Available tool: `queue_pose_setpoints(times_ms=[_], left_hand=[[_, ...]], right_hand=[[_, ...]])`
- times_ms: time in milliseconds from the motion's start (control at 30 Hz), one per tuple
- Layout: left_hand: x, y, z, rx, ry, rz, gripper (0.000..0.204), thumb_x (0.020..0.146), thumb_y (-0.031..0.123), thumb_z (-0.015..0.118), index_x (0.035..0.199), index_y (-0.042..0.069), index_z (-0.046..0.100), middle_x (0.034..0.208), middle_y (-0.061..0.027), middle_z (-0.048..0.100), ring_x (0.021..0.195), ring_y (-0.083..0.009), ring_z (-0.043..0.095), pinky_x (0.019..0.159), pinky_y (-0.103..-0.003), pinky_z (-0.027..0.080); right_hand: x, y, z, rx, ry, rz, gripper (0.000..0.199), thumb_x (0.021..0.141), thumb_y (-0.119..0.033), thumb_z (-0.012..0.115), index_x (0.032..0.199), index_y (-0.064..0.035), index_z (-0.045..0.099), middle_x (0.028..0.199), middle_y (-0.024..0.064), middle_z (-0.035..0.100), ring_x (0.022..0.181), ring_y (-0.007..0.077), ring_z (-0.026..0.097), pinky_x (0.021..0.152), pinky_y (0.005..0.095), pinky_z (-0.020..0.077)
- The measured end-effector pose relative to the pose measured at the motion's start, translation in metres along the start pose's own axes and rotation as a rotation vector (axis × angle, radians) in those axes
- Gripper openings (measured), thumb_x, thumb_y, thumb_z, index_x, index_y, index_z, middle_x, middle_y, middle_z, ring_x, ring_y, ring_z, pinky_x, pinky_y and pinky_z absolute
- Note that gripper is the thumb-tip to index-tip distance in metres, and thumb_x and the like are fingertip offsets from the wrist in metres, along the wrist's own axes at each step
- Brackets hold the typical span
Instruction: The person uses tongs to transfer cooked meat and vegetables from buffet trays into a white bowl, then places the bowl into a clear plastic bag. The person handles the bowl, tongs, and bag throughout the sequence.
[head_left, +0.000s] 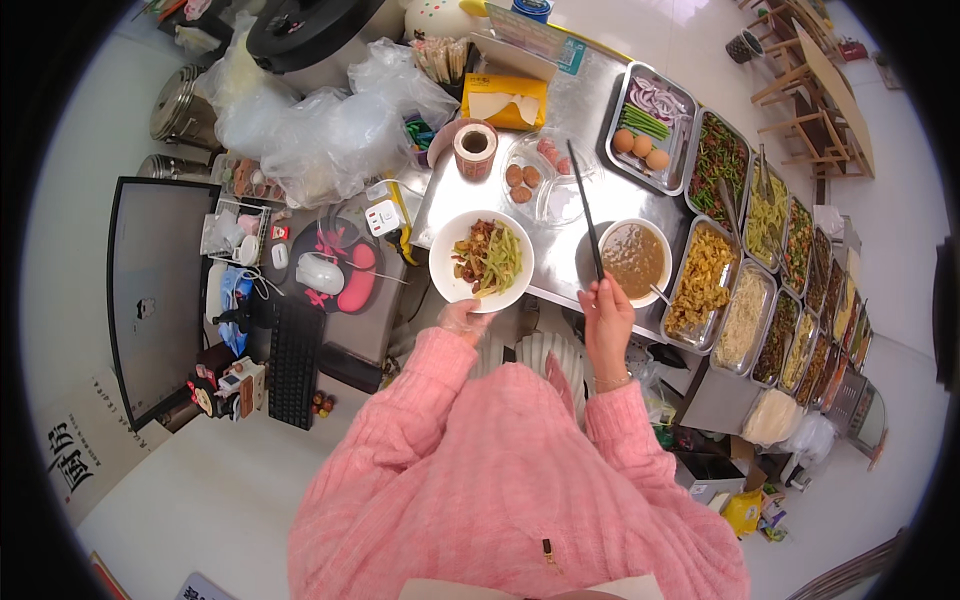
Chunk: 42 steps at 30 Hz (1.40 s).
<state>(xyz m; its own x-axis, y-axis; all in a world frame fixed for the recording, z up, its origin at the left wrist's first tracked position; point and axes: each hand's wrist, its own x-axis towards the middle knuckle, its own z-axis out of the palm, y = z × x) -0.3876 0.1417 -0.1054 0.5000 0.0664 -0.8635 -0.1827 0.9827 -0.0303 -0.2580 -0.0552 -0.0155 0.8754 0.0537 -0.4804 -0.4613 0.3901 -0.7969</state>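
My left hand (465, 320), which seems to wear a thin clear glove, grips the near rim of a white bowl (440, 272). Inside are green vegetable strips (503, 258) and brown chopped topping (478, 240). My right hand (607, 318) is closed around black chopsticks (585, 205) that point up and away, their tips apart from the food. Just beyond that hand stands a white bowl of brown sauce (634, 258) with a spoon handle at its near right edge. A clear round container (556, 205) with several brown balls sits between the two bowls, farther back.
Steel trays of food line the right, including one with eggs and sliced onion (655, 125) and one with yellow pieces (700, 275). A paper roll (475, 150) and tissue pack (505, 100) stand behind. Left are plastic bags (310, 130), keyboard (297, 365), mouse (320, 272) and monitor (160, 300).
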Motion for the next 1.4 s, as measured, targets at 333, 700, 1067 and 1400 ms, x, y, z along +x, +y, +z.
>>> queue_pose_setpoints(times_ms=[333,700,1067,1400], left_hand=[[-0.013,0.019,0.035,0.483,0.022,0.063,0.05,0.099,-0.001,0.036,0.147,0.012,0.033,0.147,-0.0151,0.042,0.133,-0.0366,0.048,0.102,-0.061,0.046],[0.01,0.001,0.048,0.536,0.151,-0.014,0.036,0.108,0.022,0.034,0.142,0.008,0.035,0.138,-0.0135,0.045,0.123,-0.0309,0.051,0.101,-0.048,0.051],[0.032,-0.048,0.065,0.18,0.135,-0.012,0.043,0.108,0.029,0.034,0.143,0.004,0.031,0.147,-0.0168,0.038,0.14,-0.0342,0.037,0.112,-0.054,0.038],[0.047,-0.024,0.07,0.233,0.048,0.09,0.046,0.109,0.038,0.03,0.142,0.006,0.036,0.144,-0.0135,0.045,0.139,-0.0304,0.04,0.11,-0.053,0.037]], right_hand=[[0.097,0.084,0.084,-0.033,0.107,-0.207,0.028,0.1,-0.009,0.057,0.12,0.0084,0.063,0.087,0.0042,0.065,0.073,0.0086,0.056,0.068,0.0221,0.0472],[0.139,0.07,0.081,-0.082,0.142,-0.27,0.028,0.1,-0.012,0.058,0.12,0.0063,0.064,0.09,0.0054,0.067,0.075,0.0091,0.059,0.068,0.0221,0.0475],[0.055,0.026,0.055,0.0,0.139,-0.19,0.028,0.101,-0.011,0.057,0.123,0.0055,0.061,0.094,0.0067,0.064,0.078,0.0113,0.06,0.078,0.0269,0.0565],[-0.023,0.003,-0.023,0.025,0.352,-0.168,0.028,0.101,-0.012,0.057,0.123,0.0059,0.061,0.096,0.0073,0.067,0.077,0.011,0.062,0.075,0.0264,0.0562]])
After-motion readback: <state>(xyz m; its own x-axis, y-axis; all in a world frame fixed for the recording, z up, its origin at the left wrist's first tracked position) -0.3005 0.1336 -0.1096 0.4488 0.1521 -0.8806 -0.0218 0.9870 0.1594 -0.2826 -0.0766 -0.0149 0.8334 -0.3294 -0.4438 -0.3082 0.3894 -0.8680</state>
